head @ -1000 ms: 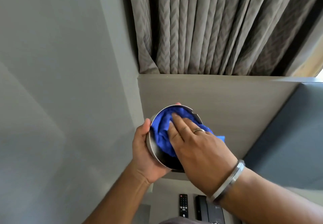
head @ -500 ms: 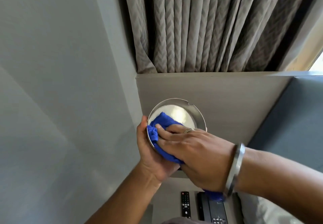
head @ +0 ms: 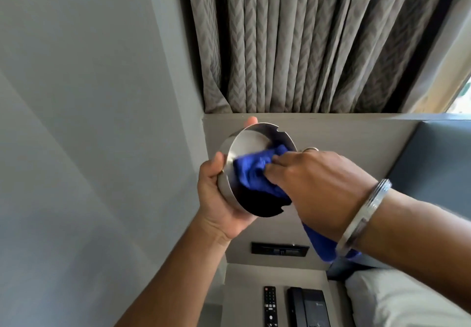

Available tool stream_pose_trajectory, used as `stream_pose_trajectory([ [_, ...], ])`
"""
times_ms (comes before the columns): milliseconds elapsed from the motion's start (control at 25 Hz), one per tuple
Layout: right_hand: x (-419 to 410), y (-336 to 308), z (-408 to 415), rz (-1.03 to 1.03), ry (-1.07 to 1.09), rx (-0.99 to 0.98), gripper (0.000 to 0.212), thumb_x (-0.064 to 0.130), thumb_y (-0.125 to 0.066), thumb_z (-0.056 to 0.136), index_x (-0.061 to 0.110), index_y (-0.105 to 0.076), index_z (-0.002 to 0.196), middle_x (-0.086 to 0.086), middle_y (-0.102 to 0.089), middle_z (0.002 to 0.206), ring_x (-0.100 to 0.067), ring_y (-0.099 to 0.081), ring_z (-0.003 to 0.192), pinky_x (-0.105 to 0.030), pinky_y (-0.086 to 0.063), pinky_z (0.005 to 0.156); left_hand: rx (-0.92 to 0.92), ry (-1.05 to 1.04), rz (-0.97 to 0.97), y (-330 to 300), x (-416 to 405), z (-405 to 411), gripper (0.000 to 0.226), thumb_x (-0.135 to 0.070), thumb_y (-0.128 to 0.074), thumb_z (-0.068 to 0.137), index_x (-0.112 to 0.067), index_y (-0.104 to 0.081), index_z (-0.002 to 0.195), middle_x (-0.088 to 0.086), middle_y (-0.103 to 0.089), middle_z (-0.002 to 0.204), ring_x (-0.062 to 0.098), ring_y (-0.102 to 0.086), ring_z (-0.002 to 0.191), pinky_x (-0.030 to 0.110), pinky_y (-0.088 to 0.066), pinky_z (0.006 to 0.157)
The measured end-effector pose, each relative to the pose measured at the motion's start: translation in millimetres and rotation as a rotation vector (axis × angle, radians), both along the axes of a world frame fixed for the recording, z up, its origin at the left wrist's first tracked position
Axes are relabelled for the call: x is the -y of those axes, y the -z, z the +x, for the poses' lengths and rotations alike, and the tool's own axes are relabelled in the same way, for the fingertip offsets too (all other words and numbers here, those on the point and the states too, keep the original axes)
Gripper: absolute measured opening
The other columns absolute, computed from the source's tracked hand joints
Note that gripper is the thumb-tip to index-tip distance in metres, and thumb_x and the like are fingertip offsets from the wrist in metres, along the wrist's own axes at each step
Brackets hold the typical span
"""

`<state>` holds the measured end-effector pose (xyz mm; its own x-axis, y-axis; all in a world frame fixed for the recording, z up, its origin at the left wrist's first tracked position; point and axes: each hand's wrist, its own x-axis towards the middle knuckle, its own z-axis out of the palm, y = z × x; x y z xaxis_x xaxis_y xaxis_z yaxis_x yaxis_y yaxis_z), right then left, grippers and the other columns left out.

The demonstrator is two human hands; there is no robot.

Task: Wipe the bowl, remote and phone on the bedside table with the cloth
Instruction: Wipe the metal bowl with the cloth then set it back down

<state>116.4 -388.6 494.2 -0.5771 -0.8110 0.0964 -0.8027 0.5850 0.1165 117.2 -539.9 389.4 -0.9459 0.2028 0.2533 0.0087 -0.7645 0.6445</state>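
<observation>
My left hand (head: 219, 199) grips a round steel bowl (head: 244, 145) with notched rim, raised in the air and tilted toward me. Inside the bowl, my right hand (head: 313, 181) presses a blue cloth (head: 252, 173) against the lower right part; a tail of the cloth hangs below my right wrist. Below, on the bedside table (head: 244, 291), lie a black remote (head: 270, 306) and, just right of it, a black desk phone (head: 308, 307), both cut off by the bottom edge.
A grey wall fills the left side. Grey curtains (head: 293, 41) hang above a headboard panel that carries a dark switch panel (head: 280, 248). A blue padded headboard and a pale pillow (head: 397, 298) are at the right.
My right hand has swept the cloth from the bowl's lower left toward its lower right. The bowl has tilted, and the view has dropped, showing more of the table.
</observation>
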Motion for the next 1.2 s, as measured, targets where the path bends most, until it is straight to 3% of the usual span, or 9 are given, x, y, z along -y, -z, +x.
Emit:
stream_pose_trajectory([
  [80, -1.7, 3.5, 2.6, 0.057, -0.049, 0.109, 0.017, 0.007, -0.041, 0.078, 0.023, -0.04, 0.081, 0.001, -0.054, 0.095, -0.025, -0.054, 0.086, -0.036, -0.048, 0.072, -0.088, -0.08, -0.025, -2.0, -2.3, -2.7, 0.08, -0.042, -0.068, 0.079, -0.013, -0.039, 0.149, 0.016, -0.063, 0.129, 0.031, -0.059, 0.118, 0.044, -0.045, 0.103],
  [280, -6.7, 21.8, 3.7, -0.039, -0.059, 0.365, 0.019, 0.001, -0.048, 0.068, 0.019, -0.049, 0.073, 0.0, -0.059, 0.074, -0.024, -0.053, 0.07, -0.032, -0.044, 0.062, -0.073, -0.109, -0.05, 19.7, -14.2, 1.0, 0.079, -0.042, -0.066, 0.082, -0.015, -0.037, 0.151, 0.013, -0.065, 0.127, 0.028, -0.062, 0.113, 0.04, -0.049, 0.099],
  [480, 5.3, 12.6, 2.0, -0.856, 0.124, 1.082, 0.014, -0.013, -0.05, 0.081, -0.005, -0.061, 0.084, -0.014, -0.062, 0.076, -0.018, -0.059, 0.069, -0.037, -0.053, 0.071, -0.063, -0.11, 0.016, 20.1, -21.3, -0.8, 0.072, -0.051, -0.056, 0.089, -0.024, -0.034, 0.152, 0.013, -0.062, 0.13, 0.022, -0.059, 0.121, 0.034, -0.043, 0.106],
  [560, 9.0, 12.9, 1.2, -1.19, 0.183, 1.491, 0.019, -0.014, -0.047, 0.084, -0.003, -0.062, 0.086, -0.016, -0.066, 0.07, -0.019, -0.065, 0.058, -0.03, -0.057, 0.055, -0.015, -0.196, 0.06, 20.6, -19.3, -4.4, 0.063, -0.06, -0.063, 0.082, -0.037, -0.052, 0.14, 0.007, -0.066, 0.127, 0.015, -0.061, 0.119, 0.029, -0.045, 0.102],
  [640, 9.7, 12.5, -1.0, -1.437, 0.255, 1.733, 0.026, -0.015, -0.045, 0.084, 0.001, -0.065, 0.091, -0.016, -0.069, 0.062, -0.023, -0.068, 0.052, -0.029, -0.055, 0.044, -0.078, -0.149, 0.016, 22.1, -12.9, -7.8, 0.07, -0.053, -0.055, 0.089, -0.027, -0.037, 0.151, 0.013, -0.052, 0.144, 0.025, -0.047, 0.134, 0.04, -0.031, 0.113],
  [720, 1.5, 10.3, -1.6, -1.424, 0.212, 1.666, 0.03, -0.015, -0.047, 0.083, 0.004, -0.069, 0.092, -0.013, -0.071, 0.069, -0.022, -0.068, 0.059, -0.029, -0.057, 0.052, -0.029, -0.195, -0.012, 19.3, 2.6, -11.8, 0.074, -0.049, -0.054, 0.088, -0.017, -0.034, 0.152, 0.018, -0.048, 0.146, 0.032, -0.043, 0.137, 0.046, -0.027, 0.115],
  [840, -22.8, -1.5, -14.2, -1.261, 0.21, 1.315, 0.034, -0.016, -0.045, 0.084, 0.007, -0.07, 0.086, -0.01, -0.069, 0.072, -0.019, -0.064, 0.064, -0.028, -0.054, 0.062, 0.094, -0.157, 0.1, 19.4, 25.5, -10.5, 0.073, -0.057, -0.066, 0.073, -0.018, -0.058, 0.134, 0.011, -0.062, 0.134, 0.032, -0.057, 0.124, 0.051, -0.042, 0.105],
  [1040, -40.5, -27.5, -15.7, -0.866, 0.061, 0.305, 0.03, -0.004, -0.047, 0.082, 0.018, -0.065, 0.088, -0.004, -0.066, 0.074, -0.016, -0.06, 0.067, -0.029, -0.05, 0.061, 0.049, 0.076, 0.155, 16.6, 14.6, 1.9, 0.097, -0.069, -0.049, 0.078, -0.014, -0.024, 0.154, 0.023, -0.02, 0.162, 0.049, -0.024, 0.143, 0.066, -0.032, 0.107],
  [1200, -14.1, 4.4, 8.6, -0.484, -0.015, 0.035, 0.054, 0.009, -0.034, 0.075, 0.02, -0.058, 0.121, -0.006, -0.061, 0.127, -0.029, -0.058, 0.108, -0.039, -0.049, 0.09, 0.09, 0.074, 0.274, 18.4, 1.7, 9.0, 0.067, -0.058, -0.058, 0.083, -0.014, -0.06, 0.132, 0.015, -0.064, 0.132, 0.036, -0.057, 0.124, 0.052, -0.043, 0.104],
])
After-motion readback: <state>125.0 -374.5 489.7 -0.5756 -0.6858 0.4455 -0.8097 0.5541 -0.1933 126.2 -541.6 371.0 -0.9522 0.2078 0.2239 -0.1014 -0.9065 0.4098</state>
